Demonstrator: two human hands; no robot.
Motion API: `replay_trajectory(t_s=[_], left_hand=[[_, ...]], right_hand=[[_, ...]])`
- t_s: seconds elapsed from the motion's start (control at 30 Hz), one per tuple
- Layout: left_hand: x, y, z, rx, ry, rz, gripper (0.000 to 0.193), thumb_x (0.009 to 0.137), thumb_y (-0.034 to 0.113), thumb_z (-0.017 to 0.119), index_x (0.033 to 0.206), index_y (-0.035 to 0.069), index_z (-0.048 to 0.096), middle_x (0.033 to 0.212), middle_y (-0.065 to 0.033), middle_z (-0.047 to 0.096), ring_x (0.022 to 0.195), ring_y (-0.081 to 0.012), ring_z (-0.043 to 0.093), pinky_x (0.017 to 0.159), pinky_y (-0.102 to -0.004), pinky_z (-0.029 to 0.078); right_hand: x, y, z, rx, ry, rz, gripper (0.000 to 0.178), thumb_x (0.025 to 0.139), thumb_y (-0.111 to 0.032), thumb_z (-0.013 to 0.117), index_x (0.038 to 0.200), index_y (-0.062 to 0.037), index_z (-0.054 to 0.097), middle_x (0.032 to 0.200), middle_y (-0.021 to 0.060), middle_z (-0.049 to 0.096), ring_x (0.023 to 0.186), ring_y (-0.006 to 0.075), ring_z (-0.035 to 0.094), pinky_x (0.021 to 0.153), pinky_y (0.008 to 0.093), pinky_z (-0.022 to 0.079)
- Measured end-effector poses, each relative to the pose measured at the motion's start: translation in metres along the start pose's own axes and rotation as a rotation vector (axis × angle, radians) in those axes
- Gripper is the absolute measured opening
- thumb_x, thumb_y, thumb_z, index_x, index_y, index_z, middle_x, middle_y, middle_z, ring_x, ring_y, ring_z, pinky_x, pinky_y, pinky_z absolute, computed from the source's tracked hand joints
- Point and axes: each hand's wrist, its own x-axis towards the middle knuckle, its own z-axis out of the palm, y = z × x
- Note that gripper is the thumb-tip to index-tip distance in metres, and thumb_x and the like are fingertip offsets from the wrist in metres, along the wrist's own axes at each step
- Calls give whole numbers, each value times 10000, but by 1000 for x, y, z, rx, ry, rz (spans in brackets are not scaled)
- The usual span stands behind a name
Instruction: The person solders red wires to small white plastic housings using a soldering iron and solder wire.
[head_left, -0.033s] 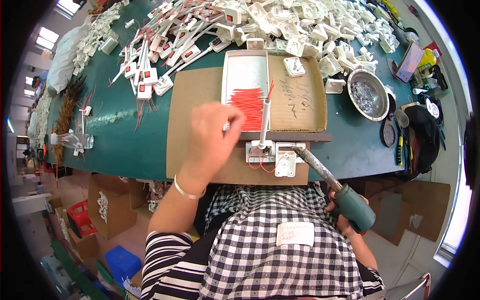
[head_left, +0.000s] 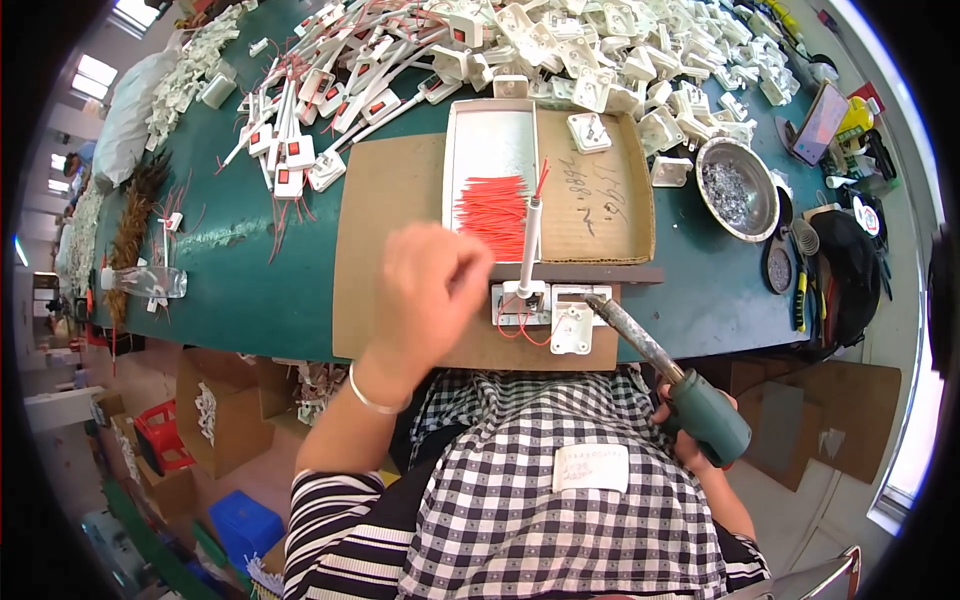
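Observation:
My left hand (head_left: 430,290) hovers over the brown cardboard sheet (head_left: 385,200), left of the work fixture. Its fingers are curled, and what they hold, if anything, is hidden. My right hand (head_left: 692,448) is closed round a soldering iron (head_left: 708,415) with a green handle. The iron's dark metal tip reaches the upper part of an open white plastic housing (head_left: 571,328). Beside that housing, a white switch part (head_left: 520,303) sits in the fixture, joined to the housing by thin red wires. A white tube (head_left: 532,245) with red wire ends stands up from it.
Cut red wires (head_left: 490,215) lie in a white tray (head_left: 490,140) beside a cardboard tray (head_left: 620,190). Piled white housings (head_left: 600,50) and switch assemblies (head_left: 300,150) cover the far table. A metal bowl (head_left: 738,190) of small metal pieces stands right, near pliers (head_left: 800,298).
My left hand has shifted slightly toward me and to the right, with its fingers turned a little. The soldering iron and my right hand stay where they were.

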Motion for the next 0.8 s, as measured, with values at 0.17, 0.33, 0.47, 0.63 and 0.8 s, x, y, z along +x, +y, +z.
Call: replay_trajectory(t_s=[0.17, 0.33, 0.47, 0.63, 0.8], left_hand=[[-38, 32, 12, -31, -102, 22, 180, 635, 7, 687, 751, 84, 573, 712, -39, 550, 670, -246, 527, 631, -361, 389], [-43, 32, 25, 7, -117, -44, 183, 631, 1, 666, 733, 83, 539, 694, -42, 527, 657, -249, 510, 636, -369, 387], [-41, 33, 23, 18, -153, -76, 175, 637, 1, 655, 722, 78, 522, 690, -48, 523, 654, -253, 506, 643, -373, 388], [-40, 33, 24, -18, -155, -76, 172, 640, 3, 653, 728, 74, 524, 696, -52, 528, 659, -257, 509, 646, -373, 392], [-40, 33, 24, -19, -157, -79, 173, 640, 4, 654, 730, 73, 523, 702, -53, 532, 664, -258, 513, 648, -373, 395]], right_hand=[[9, 6, -9, -282, -202, -280, 307, 755, -178, 669, 954, 53, 631, 838, 111, 682, 689, 192, 664, 655, 272, 526], [18, 18, 1, -172, -175, -479, 252, 820, -253, 624, 863, -5, 643, 730, 58, 659, 643, 146, 642, 604, 248, 504], [13, 20, 1, -222, -172, -390, 257, 812, -254, 626, 846, 0, 638, 757, 70, 641, 661, 158, 644, 599, 249, 497], [14, 22, 0, -115, -231, -266, 251, 808, -262, 630, 836, -13, 638, 783, 89, 633, 671, 185, 640, 596, 265, 492], [18, 22, 1, -401, -212, -478, 283, 792, -295, 651, 833, -16, 629, 802, 80, 622, 685, 206, 610, 617, 292, 484]])
